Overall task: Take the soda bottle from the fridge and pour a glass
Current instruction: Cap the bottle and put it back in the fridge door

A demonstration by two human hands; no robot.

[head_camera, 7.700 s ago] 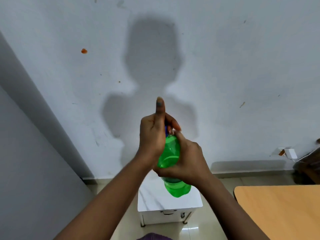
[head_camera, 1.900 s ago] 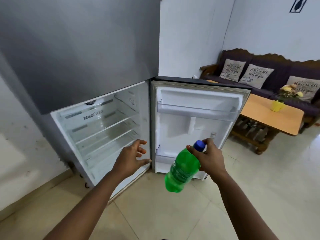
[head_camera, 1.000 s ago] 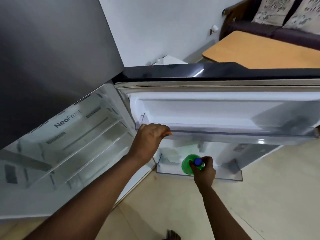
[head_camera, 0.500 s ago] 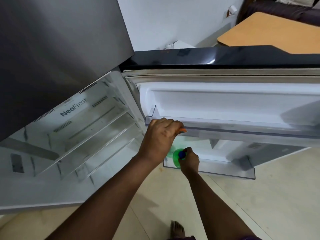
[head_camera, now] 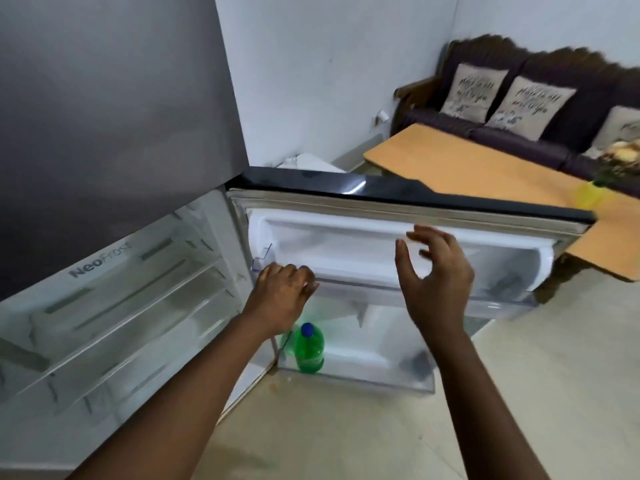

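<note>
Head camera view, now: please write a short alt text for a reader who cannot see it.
A green soda bottle with a blue cap stands upright in the lowest shelf of an open fridge door. The left hand holds the upper door shelf; the right hand hovers open, empty.

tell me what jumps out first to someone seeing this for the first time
The open fridge door fills the middle of the view, with a green soda bottle standing upright at the left end of its bottom door shelf. The left hand grips the upper door shelf, while the right hand hangs open and empty in front of the door. The fridge shelves to the left look bare.
</note>
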